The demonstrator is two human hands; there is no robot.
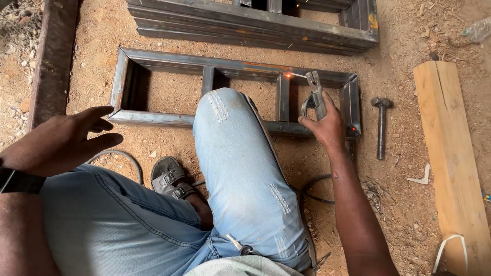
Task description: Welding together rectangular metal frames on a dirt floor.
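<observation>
The right hand point(326, 125) grips the welding holder point(313, 97), rod tip glowing on the steel frame point(153, 118) at its far rail. The left hand point(64, 143) hovers spread-fingered, empty, near the frame's left end. Best keep that rod steady on the joint.

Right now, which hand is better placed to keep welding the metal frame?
The right hand: it grips the electrode holder, whose rod tip glows on the steel frame. The left hand hovers open, away from it.

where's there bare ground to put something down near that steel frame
Bare dirt shows inside the steel frame's left opening, and between the hammer and the wooden plank. It is crowded by the right hand with the electrode holder, and around the scrap rods.
</observation>
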